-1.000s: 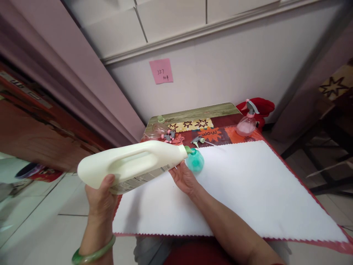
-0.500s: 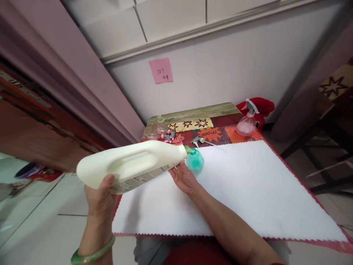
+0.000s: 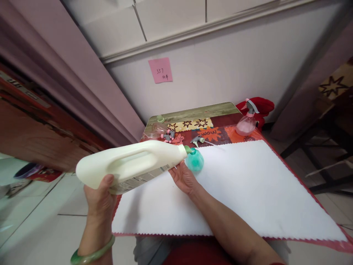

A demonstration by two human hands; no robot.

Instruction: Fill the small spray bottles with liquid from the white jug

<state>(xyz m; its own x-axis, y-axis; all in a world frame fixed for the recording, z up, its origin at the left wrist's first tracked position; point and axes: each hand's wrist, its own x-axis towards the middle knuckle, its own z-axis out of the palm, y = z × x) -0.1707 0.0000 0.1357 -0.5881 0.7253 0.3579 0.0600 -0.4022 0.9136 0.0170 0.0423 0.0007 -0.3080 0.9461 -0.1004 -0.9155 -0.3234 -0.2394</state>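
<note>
A large cream-coloured detergent jug lies nearly level in the air, tilted toward its green spout. My left hand grips its base end, thumb on the near side. Under the neck, my right hand supports the jug, its fingers partly hidden behind it. The spout meets the mouth of a round green spray bottle, which stands upright on the white mat without its head. Just behind lies a grey and pale-green spray head with its thin tube.
A pink spray bottle with its head on stands at the back right. Pink and grey spray heads and a clear bottle lie at the back left. Near them is a green cap. The wall borders the table's far side.
</note>
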